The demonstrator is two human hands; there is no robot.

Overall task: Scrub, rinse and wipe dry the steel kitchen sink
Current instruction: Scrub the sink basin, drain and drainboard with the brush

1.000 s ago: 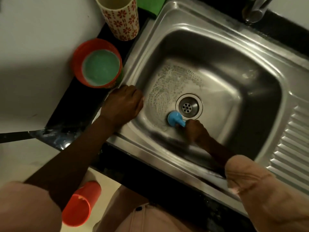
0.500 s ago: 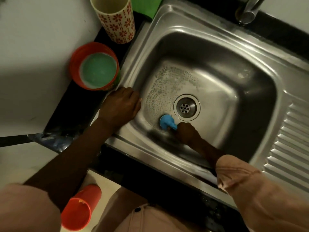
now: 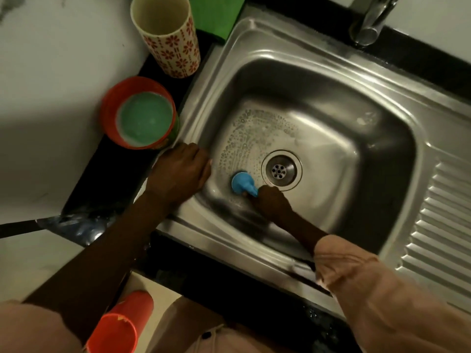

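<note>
The steel sink (image 3: 254, 42) fills the middle of the head view, with soapy bubbles on its floor left of the drain (image 3: 281, 170). My right hand (image 3: 271, 202) is down in the basin, closed on the handle of a blue scrub brush (image 3: 242, 183) whose round head presses on the floor just left of the drain. My left hand (image 3: 179, 171) lies flat on the sink's left rim, fingers curled over the edge, holding nothing.
An orange tub of green soapy liquid (image 3: 142, 118) sits on the black counter left of the sink. Behind it stand a flowered cup (image 3: 168, 39) and a green cloth (image 3: 216, 14). The tap (image 3: 369, 19) is top right, the ribbed drainboard (image 3: 443, 225) at right. An orange cup (image 3: 119, 327) lies low left.
The brush and my right hand slid left from the drain's front edge, then a little back. My left hand has stayed on the rim.
</note>
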